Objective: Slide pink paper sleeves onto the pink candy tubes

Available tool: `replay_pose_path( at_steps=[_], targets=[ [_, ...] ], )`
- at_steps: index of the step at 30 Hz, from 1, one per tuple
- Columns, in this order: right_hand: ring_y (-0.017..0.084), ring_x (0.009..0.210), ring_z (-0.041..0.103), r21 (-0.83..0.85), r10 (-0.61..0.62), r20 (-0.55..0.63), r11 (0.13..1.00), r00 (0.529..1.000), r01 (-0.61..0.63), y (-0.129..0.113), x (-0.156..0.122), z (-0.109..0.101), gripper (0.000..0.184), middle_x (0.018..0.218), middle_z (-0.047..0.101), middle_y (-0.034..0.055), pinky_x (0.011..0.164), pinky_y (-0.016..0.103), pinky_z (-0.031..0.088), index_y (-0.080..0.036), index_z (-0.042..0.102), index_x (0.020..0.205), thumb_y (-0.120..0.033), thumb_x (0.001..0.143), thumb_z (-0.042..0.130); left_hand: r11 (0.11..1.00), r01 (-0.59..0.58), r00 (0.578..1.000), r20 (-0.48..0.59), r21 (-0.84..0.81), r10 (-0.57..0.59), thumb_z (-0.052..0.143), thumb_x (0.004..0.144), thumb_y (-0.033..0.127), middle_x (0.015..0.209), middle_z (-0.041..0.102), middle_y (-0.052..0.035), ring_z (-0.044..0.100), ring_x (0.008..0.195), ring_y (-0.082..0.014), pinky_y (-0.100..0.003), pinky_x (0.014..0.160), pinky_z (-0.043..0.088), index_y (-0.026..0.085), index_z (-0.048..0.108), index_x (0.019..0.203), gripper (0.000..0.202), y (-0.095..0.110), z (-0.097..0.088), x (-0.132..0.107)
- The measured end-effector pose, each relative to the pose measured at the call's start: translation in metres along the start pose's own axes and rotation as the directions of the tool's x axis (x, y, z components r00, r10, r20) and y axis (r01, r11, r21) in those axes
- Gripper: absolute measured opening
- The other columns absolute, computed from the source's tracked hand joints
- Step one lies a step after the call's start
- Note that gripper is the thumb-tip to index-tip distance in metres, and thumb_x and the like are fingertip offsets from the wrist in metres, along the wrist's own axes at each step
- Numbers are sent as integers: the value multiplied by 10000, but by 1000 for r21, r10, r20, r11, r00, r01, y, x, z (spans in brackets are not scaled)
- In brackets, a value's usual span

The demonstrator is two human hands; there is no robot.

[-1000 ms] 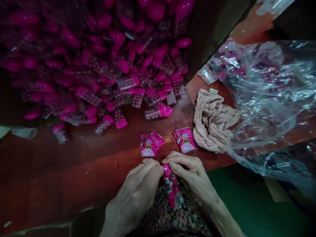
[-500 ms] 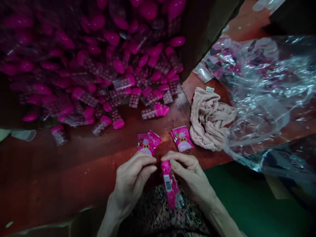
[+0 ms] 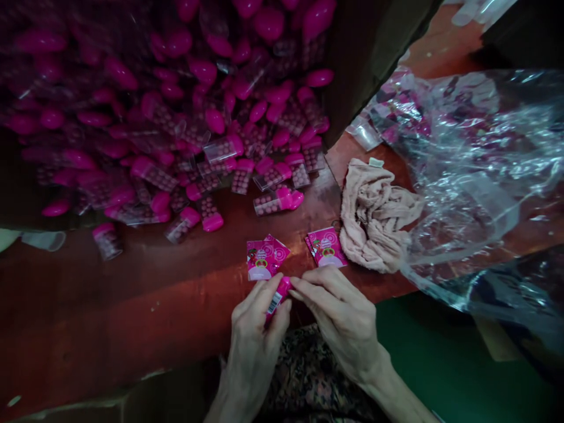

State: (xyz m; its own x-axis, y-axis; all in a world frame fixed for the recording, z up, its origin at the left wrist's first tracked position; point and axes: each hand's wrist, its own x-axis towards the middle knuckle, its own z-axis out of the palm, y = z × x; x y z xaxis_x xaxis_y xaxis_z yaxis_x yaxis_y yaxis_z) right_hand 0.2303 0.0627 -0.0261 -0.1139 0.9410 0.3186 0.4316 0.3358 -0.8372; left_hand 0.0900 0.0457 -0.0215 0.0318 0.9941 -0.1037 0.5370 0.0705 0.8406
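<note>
My left hand (image 3: 258, 329) is closed round a candy tube (image 3: 274, 299) wrapped in a pink label with a barcode. Most of the tube is hidden by the fingers. At its pink top end, the fingertips of my right hand (image 3: 341, 320) are pressed together. What they pinch, if anything, does not show. Just beyond my left fingers lie a few printed pink labels (image 3: 261, 261), loosely overlapped. A neater small stack of the same labels (image 3: 326, 247) rests ahead of my right hand.
A dark box (image 3: 374, 53) lies open towards me, heaped with pink-capped tubes of small balls (image 3: 220, 147); several have spilled onto the red table (image 3: 110, 311). A crumpled beige cloth (image 3: 374, 217) sits right of the labels, beside a large clear plastic bag (image 3: 493, 176).
The pink-labelled tube has passed from my right hand into my left and tilted. My left hand has moved right, and my right fingertips have shifted to the tube's top end.
</note>
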Motion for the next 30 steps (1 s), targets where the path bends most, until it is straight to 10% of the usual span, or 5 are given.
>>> replay_pose_path(
  at_steps=[9,30],
  targets=[
    [133,660,550,160,270,-60,953,961,-258,-7,-2,8,144,712,566,0,586,248,462,-198,582,720,-80,803,588,983,-149,989,8,107,149,521,826,127,1051,665,-101,631,960,-187,-295,857,511,141,592,1142,324,-2,0,-6],
    [185,871,654,-150,-11,-132,989,991,-10,-5,-15,20,355,991,664,106,737,291,570,-192,591,1122,-17,824,510,963,-220,956,-162,158,245,546,777,10,941,601,-54,592,892,-151,-267,786,501,210,598,1115,397,0,5,5]
  ],
)
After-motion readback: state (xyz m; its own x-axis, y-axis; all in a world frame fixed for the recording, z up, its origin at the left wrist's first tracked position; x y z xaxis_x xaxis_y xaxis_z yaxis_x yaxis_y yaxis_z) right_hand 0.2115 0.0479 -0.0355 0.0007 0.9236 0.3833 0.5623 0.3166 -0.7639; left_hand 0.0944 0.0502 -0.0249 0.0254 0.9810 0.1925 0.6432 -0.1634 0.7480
